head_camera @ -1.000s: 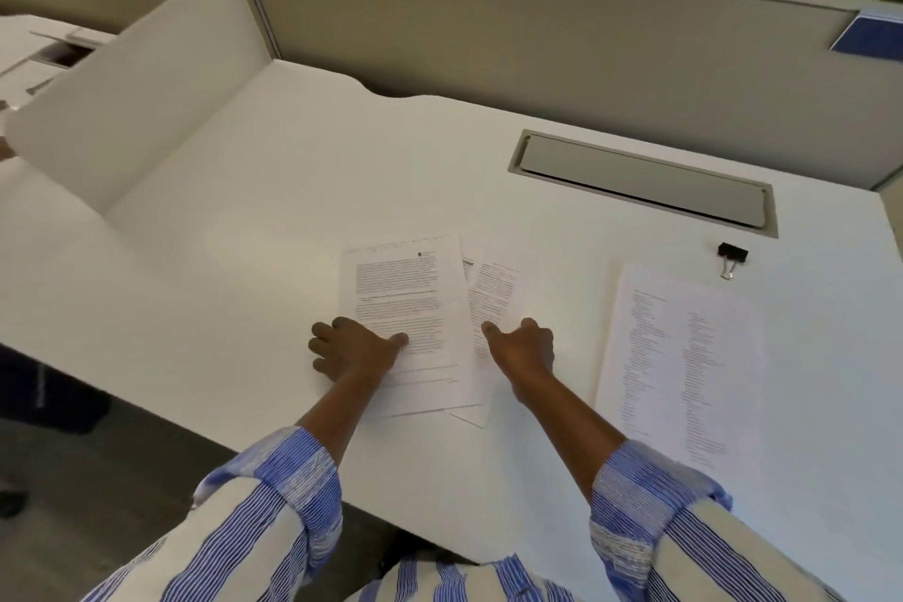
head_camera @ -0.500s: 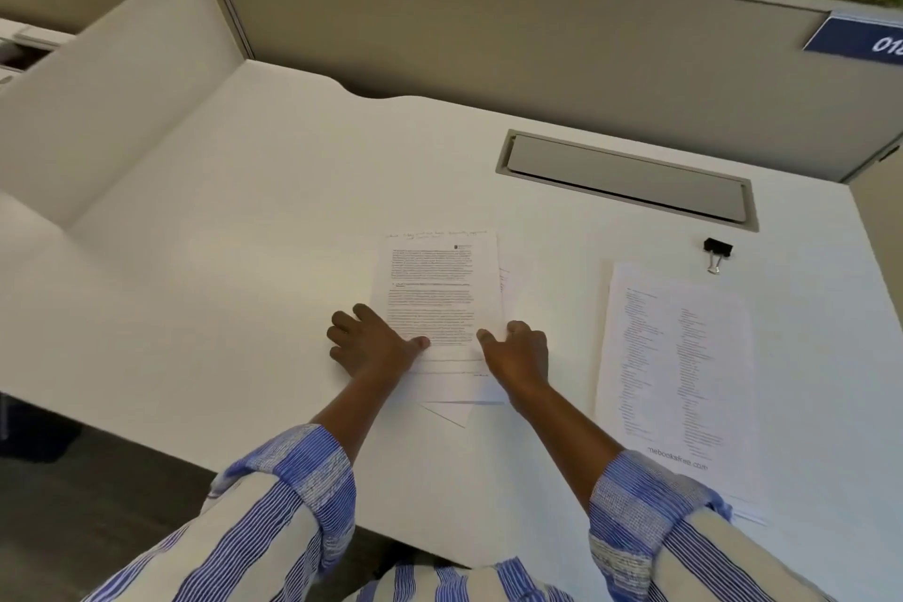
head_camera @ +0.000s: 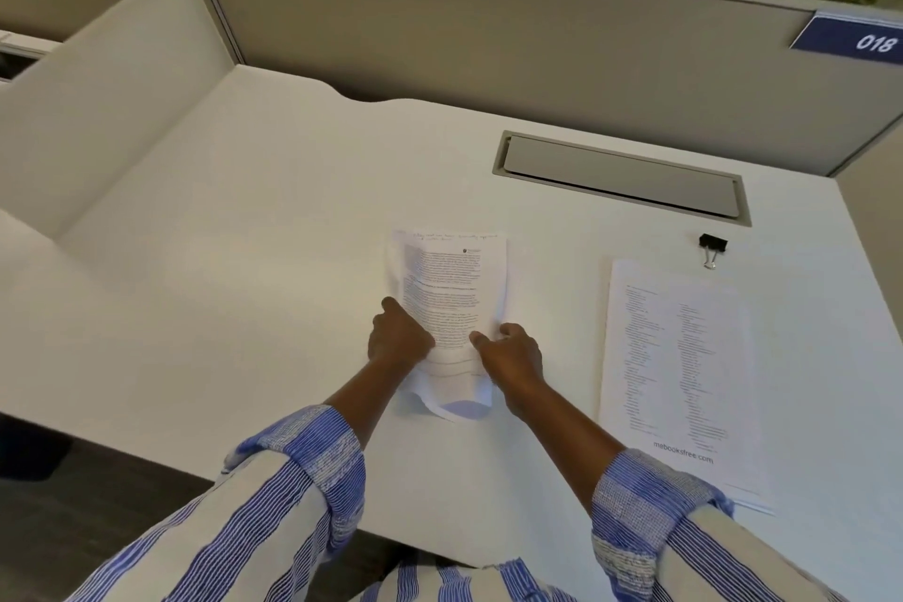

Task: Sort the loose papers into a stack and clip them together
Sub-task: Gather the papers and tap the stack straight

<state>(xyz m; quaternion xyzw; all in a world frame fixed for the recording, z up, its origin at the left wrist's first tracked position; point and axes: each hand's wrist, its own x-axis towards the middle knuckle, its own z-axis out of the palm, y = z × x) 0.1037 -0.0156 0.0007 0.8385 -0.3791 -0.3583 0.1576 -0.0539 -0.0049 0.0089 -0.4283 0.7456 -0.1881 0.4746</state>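
Printed sheets (head_camera: 447,288): fanned earlier, now overlapped. Left hand (head_camera: 398,337), right hand (head_camera: 510,354) pinch the side edges. Square edges before clipping.

We have drawn the 2 fanned sheets (head_camera: 447,293) into 1 pile. Our left hand (head_camera: 398,337) and right hand (head_camera: 510,354) now grip its sides, closer together — its near edge curls up off the worktop (head_camera: 244,308).

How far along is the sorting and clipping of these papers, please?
Done: the middle sheets overlap in one pile. In hand: the left grip and right grip pinch its sides, and its near end is bowed up. Left: the list sheet at right lies apart, and the clip sits unused beyond it.
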